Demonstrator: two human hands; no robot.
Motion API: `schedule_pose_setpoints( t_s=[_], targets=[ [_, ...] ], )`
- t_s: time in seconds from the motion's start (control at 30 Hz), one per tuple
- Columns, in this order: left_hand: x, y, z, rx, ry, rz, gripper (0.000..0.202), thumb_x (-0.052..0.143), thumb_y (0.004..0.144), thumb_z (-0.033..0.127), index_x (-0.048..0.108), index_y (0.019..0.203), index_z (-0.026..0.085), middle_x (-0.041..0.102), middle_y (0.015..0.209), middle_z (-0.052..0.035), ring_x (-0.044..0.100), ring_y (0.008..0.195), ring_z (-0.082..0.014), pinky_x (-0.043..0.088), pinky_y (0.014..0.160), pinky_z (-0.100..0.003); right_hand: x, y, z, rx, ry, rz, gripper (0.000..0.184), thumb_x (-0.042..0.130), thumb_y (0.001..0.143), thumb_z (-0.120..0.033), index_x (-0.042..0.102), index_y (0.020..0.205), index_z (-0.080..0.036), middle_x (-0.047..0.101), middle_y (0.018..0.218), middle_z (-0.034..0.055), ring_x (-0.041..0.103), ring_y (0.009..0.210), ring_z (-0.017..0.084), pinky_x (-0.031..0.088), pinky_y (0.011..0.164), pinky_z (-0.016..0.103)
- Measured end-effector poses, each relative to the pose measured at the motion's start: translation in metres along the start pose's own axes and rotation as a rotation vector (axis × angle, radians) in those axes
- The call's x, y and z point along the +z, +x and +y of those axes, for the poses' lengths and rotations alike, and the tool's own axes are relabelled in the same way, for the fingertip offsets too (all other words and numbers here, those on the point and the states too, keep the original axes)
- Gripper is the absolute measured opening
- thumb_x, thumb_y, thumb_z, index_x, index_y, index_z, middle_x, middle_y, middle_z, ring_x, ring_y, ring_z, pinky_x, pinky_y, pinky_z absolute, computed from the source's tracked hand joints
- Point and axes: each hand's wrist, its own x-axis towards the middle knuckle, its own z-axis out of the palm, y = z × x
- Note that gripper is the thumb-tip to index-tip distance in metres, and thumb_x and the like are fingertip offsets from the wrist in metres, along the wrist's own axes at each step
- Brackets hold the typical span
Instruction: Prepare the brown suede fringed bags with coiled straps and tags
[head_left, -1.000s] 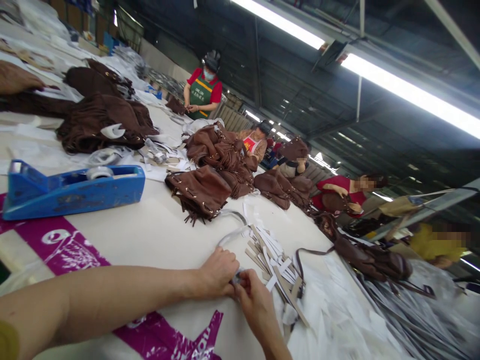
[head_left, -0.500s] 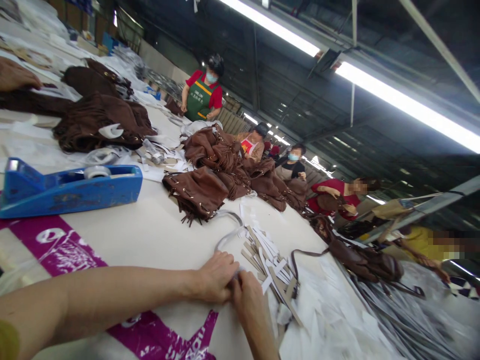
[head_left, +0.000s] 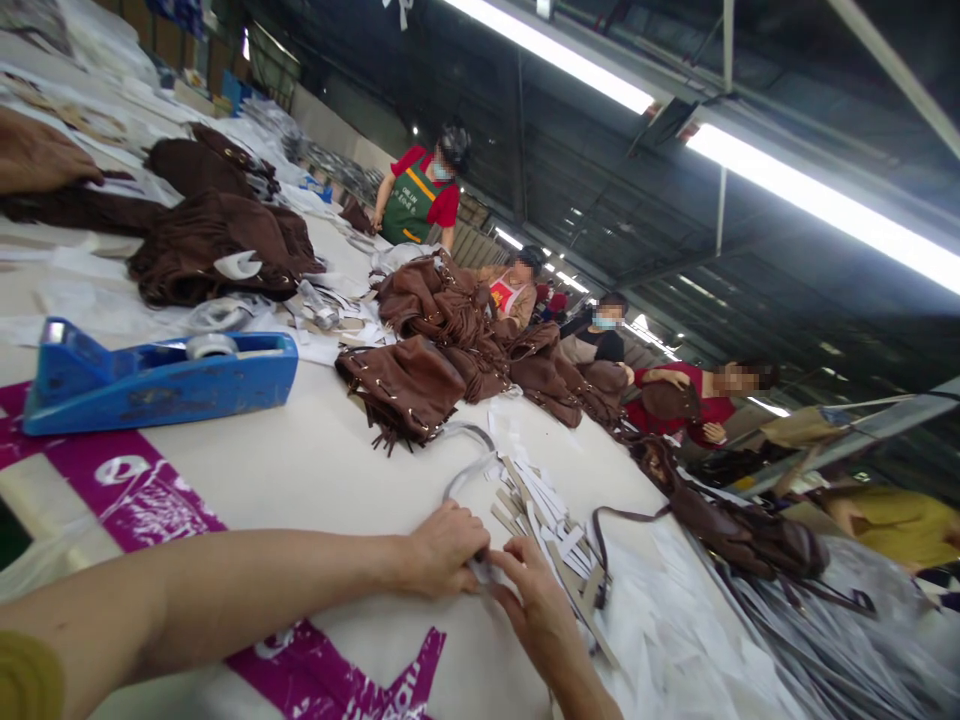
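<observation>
My left hand [head_left: 448, 550] is closed around a thin dark strap [head_left: 471, 468] in a pale, see-through wrapping. The strap curves up from the fist toward a brown fringed leather bag [head_left: 405, 388]. Close by on the right, my right hand [head_left: 534, 592] pinches the pale wrapped end between thumb and forefinger, its other fingers looser. Both hands hang just over the white tabletop [head_left: 360, 480]. Beside them lies a pile of narrow grey and white strips [head_left: 551, 525]. The fingers partly hide the strap's end.
A blue tape dispenser [head_left: 161, 380] stands at left, near purple printed tape [head_left: 150, 490]. More brown bags [head_left: 217, 245] are heaped beyond it. Another person's hand [head_left: 45, 155] rests at far left. White sheets [head_left: 675, 640] lie at right. Several co-workers stand along the far side.
My right hand has shifted slightly right and its fingers have opened a little away from the left fist. The view has moved slightly, so the scene sits further right.
</observation>
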Motion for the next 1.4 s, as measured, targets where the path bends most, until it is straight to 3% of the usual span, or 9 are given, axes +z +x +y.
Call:
schedule_pose_setpoints(
  t_s=[0.1, 0.23, 0.37, 0.4, 0.57, 0.77, 1.07, 1.2, 1.4],
  targets=[
    [-0.002, -0.001, -0.007, 0.102, -0.041, -0.040, 0.034, 0.073, 0.074, 0.040, 0.060, 0.095, 0.017, 0.066, 0.093, -0.0039, 0.060, 0.088, -0.0218, 0.042, 0.083, -0.033, 0.010, -0.008, -0.003, -0.053, -0.019, -0.057, 0.026, 0.051, 0.084, -0.011, 0.063, 0.101, -0.026, 0.058, 0.105, 0.0058, 0.059, 0.095, 0.020, 0.049, 0.082, 0.032],
    [-0.012, 0.005, -0.031, 0.249, -0.046, -0.089, 0.048, 0.078, 0.069, 0.040, 0.059, 0.108, 0.019, 0.068, 0.096, -0.0048, 0.060, 0.092, -0.0220, 0.042, 0.083, -0.030, 0.033, -0.027, -0.004, 0.052, -0.127, 0.005, 0.011, 0.049, 0.087, -0.016, 0.057, 0.089, -0.023, 0.056, 0.089, 0.0035, 0.058, 0.076, 0.019, 0.047, 0.072, 0.032],
    [-0.023, 0.012, -0.052, 0.250, 0.142, -0.009, 0.005, 0.069, 0.077, 0.023, 0.065, 0.079, 0.020, 0.069, 0.086, -0.0043, 0.058, 0.095, -0.0219, 0.030, 0.102, -0.041, 0.051, -0.050, -0.001, 0.118, -0.296, 0.097, 0.004, 0.052, 0.087, -0.022, 0.054, 0.085, -0.025, 0.056, 0.086, 0.0047, 0.058, 0.074, 0.023, 0.044, 0.068, 0.035],
    [-0.024, 0.012, -0.053, 0.240, 0.178, 0.009, 0.008, 0.067, 0.078, 0.021, 0.064, 0.071, 0.020, 0.068, 0.080, -0.0039, 0.058, 0.092, -0.0216, 0.026, 0.104, -0.044, 0.053, -0.053, -0.001, 0.135, -0.332, 0.111, 0.004, 0.052, 0.088, -0.024, 0.053, 0.084, -0.026, 0.057, 0.085, 0.0050, 0.058, 0.074, 0.023, 0.043, 0.067, 0.035],
    [-0.010, 0.005, -0.022, 0.213, 0.218, -0.079, 0.016, 0.063, 0.079, 0.025, 0.063, 0.064, 0.018, 0.068, 0.069, -0.0060, 0.060, 0.075, -0.0214, 0.038, 0.086, -0.040, 0.055, -0.048, -0.015, 0.316, -0.577, 0.144, 0.016, 0.046, 0.092, -0.030, 0.049, 0.077, -0.026, 0.060, 0.075, 0.0071, 0.061, 0.065, 0.024, 0.039, 0.057, 0.033],
    [0.001, -0.003, 0.016, -0.115, 0.147, -0.080, 0.009, 0.059, 0.076, 0.018, 0.065, 0.080, 0.014, 0.071, 0.081, -0.0104, 0.064, 0.079, -0.0256, 0.041, 0.080, -0.040, 0.054, -0.013, -0.040, 0.535, -0.484, 0.102, 0.022, 0.040, 0.095, -0.028, 0.053, 0.078, -0.021, 0.067, 0.067, 0.0119, 0.066, 0.062, 0.027, 0.034, 0.051, 0.031],
    [0.001, -0.007, 0.001, -0.049, 0.083, 0.019, 0.059, 0.067, 0.062, 0.072, 0.060, 0.080, 0.016, 0.065, 0.087, -0.0095, 0.059, 0.085, -0.0282, 0.041, 0.084, -0.043, 0.020, -0.010, -0.033, 0.202, 0.071, -0.111, 0.021, 0.037, 0.088, -0.016, 0.056, 0.082, -0.023, 0.069, 0.076, 0.0019, 0.064, 0.071, 0.017, 0.041, 0.062, 0.024],
    [0.002, -0.004, 0.002, -0.079, 0.082, 0.014, 0.054, 0.064, 0.068, 0.069, 0.061, 0.079, 0.016, 0.063, 0.088, -0.0091, 0.058, 0.087, -0.0281, 0.040, 0.082, -0.043, 0.015, -0.005, -0.028, 0.184, 0.080, -0.200, 0.024, 0.037, 0.089, -0.017, 0.058, 0.079, -0.022, 0.067, 0.072, 0.0016, 0.062, 0.067, 0.017, 0.039, 0.060, 0.023],
    [-0.007, -0.004, 0.001, -0.045, 0.047, -0.044, 0.048, 0.067, 0.070, 0.063, 0.064, 0.084, 0.018, 0.064, 0.091, -0.0077, 0.057, 0.091, -0.0277, 0.040, 0.083, -0.042, 0.012, -0.017, -0.002, 0.105, -0.217, -0.161, 0.030, 0.050, 0.085, -0.016, 0.061, 0.111, -0.028, 0.066, 0.085, 0.0021, 0.063, 0.076, 0.019, 0.041, 0.065, 0.025]
  ],
)
